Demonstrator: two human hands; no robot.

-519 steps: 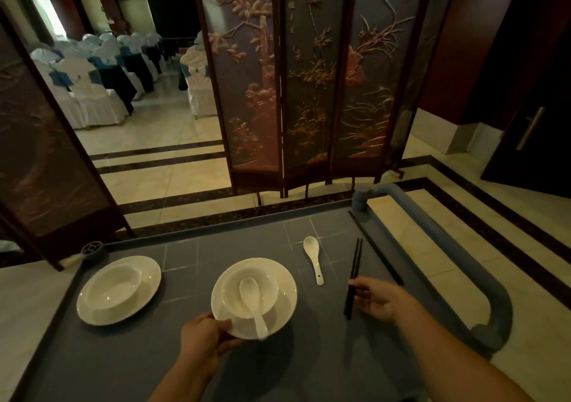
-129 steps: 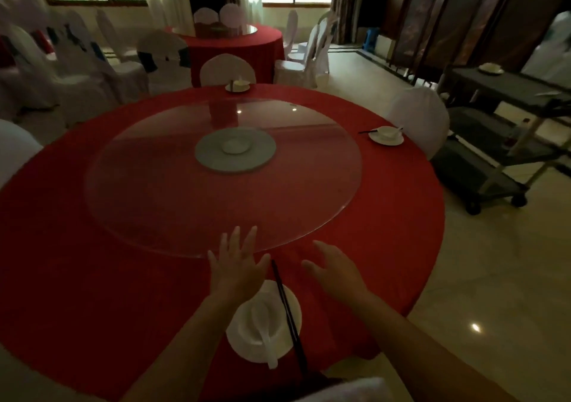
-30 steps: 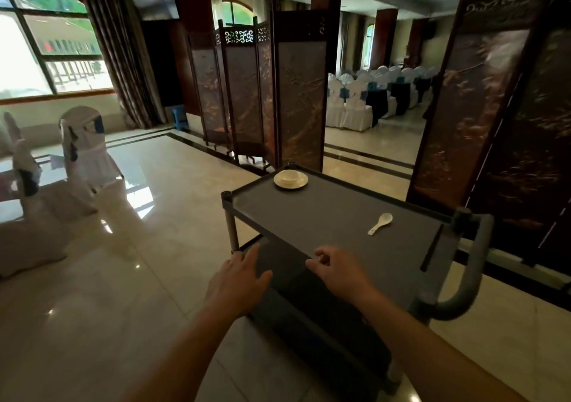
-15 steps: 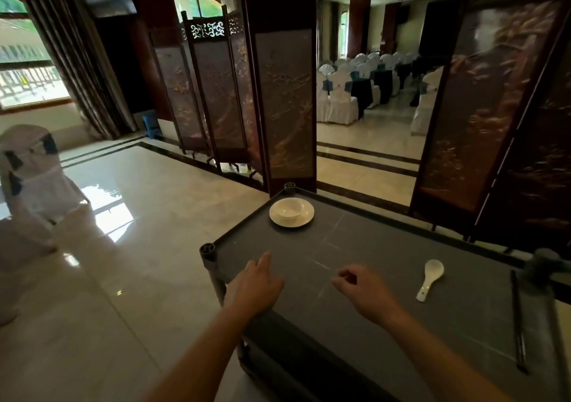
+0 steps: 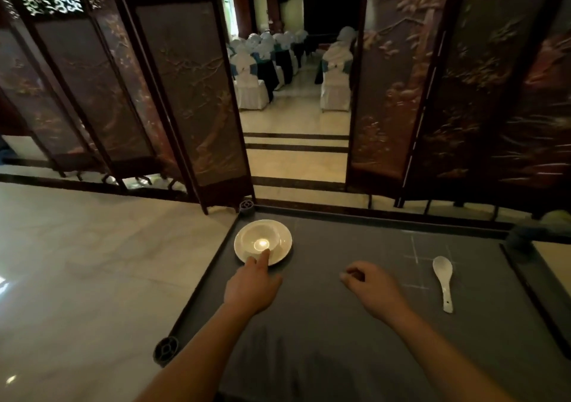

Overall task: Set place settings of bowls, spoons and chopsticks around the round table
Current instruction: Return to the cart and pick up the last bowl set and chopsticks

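A white bowl [image 5: 259, 238] stands on a white saucer [image 5: 285, 242] at the far left corner of the grey cart top [image 5: 340, 324]. My left hand [image 5: 251, 289] reaches out to it with straight fingers, and the fingertips touch the saucer's near rim. My right hand [image 5: 372, 287] hovers over the middle of the cart with loosely curled fingers and holds nothing. A white spoon [image 5: 443, 279] lies on the cart to the right of that hand, handle towards me. I cannot make out chopsticks on the dark right edge.
Carved folding screens [image 5: 191, 92] stand right behind the cart, with a gap between them that shows chairs in white covers [image 5: 250, 80]. Polished floor [image 5: 92, 262] lies to the left. The cart's raised rim [image 5: 200, 284] runs along its left side.
The cart top has come nearer and now lies under me. My left hand has moved forward from the cart's near edge to the saucer. My right hand stays over the middle.
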